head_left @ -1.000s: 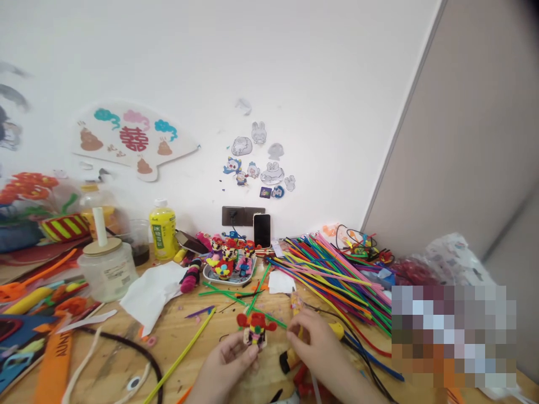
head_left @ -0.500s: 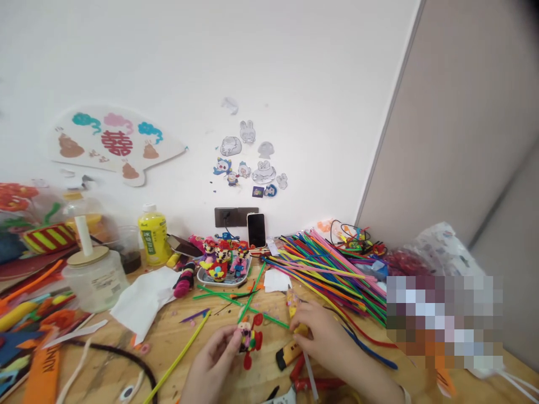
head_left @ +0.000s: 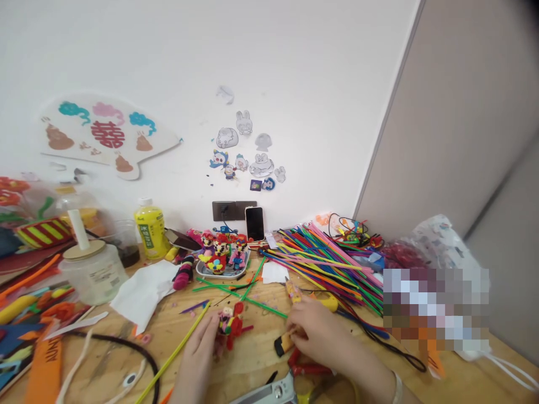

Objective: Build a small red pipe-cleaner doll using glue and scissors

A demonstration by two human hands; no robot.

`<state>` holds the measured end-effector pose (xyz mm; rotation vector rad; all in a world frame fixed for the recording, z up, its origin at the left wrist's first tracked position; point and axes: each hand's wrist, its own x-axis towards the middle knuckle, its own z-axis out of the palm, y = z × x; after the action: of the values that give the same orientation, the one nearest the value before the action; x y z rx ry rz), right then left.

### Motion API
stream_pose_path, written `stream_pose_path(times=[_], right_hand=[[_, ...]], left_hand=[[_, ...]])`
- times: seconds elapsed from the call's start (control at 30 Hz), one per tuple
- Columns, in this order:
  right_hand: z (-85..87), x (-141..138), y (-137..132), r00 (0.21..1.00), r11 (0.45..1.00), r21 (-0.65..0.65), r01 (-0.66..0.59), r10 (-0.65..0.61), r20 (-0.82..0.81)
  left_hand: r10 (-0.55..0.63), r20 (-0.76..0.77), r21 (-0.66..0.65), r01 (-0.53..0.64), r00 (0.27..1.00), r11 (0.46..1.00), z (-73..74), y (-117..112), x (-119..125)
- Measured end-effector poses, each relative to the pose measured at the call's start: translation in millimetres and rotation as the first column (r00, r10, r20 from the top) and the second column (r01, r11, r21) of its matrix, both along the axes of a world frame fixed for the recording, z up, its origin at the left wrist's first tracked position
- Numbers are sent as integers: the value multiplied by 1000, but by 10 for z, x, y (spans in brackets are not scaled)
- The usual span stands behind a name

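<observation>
Figurine (head_left: 229, 323), which the left hand (head_left: 202, 341) is pinching from the left, is sitting left of the yellow glue gun (head_left: 293, 291). The right hand (head_left: 312, 324), nearer, is covering the gun (gripping or not, I cannot tell); its nozzle is pointing far.

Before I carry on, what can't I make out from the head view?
All in the head view:
Glue gun: its middle is hidden by the right hand, so how the fingers hold it is unclear.
Figurine: partly covered by the left hand; its details are small and blurred.
Scissors: blade tips cut off by the bottom edge.
Yellow bottle: small print too tiny to read.
Pixelated patch: masks whatever lies behind it.
</observation>
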<state>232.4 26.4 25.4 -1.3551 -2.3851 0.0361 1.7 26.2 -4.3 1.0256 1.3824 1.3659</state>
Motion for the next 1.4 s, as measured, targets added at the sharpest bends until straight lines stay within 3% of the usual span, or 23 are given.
stream_pose_path(times=[0.17, 0.4, 0.5, 0.63, 0.77, 0.87, 0.93, 1.0, 1.13, 1.23, 1.4], right_hand=[[-14, -101, -88, 973, 971, 98, -217, 224, -61], [-144, -242, -95, 954, 955, -61, -291, 295, 61], [-91, -166, -35, 974, 974, 10, -225, 225, 25], [71, 74, 81, 974, 991, 131, 29, 1, -227], [151, 340, 179, 935, 967, 131, 221, -171, -311], [177, 441, 199, 912, 955, 114, 273, -219, -347], [196, 416, 174, 917, 977, 78, 200, -159, -366], [192, 314, 122, 945, 999, 41, 24, -9, -327], [51, 4, -12, 958, 957, 45, -286, 287, -3], [-101, -167, -80, 930, 934, 105, -340, 318, 183], [-246, -274, -86, 907, 905, 192, -378, 321, 272]], left_hand=[[30, -54, 38, -28, 998, 999, 65, -1, 76], [73, -175, -3, -74, 982, 997, 19, 43, 76], [-2, -244, 1, 2, 970, 1000, -6, 74, 66], [-111, -387, 57, 144, 915, 988, 19, 77, 95], [-208, -511, 77, 286, 834, 955, 35, 56, 136], [-206, -588, 88, 315, 782, 945, -13, 72, 127], [-151, -649, 128, 303, 746, 944, -75, 105, 97], [-90, -682, 197, 300, 726, 933, -146, 146, 57], [16, -729, 326, 326, 684, 887, -220, 185, 3], [54, -788, 390, 429, 613, 814, -178, 126, 32], [12, -885, 353, 653, 466, 671, -86, -63, 160]])
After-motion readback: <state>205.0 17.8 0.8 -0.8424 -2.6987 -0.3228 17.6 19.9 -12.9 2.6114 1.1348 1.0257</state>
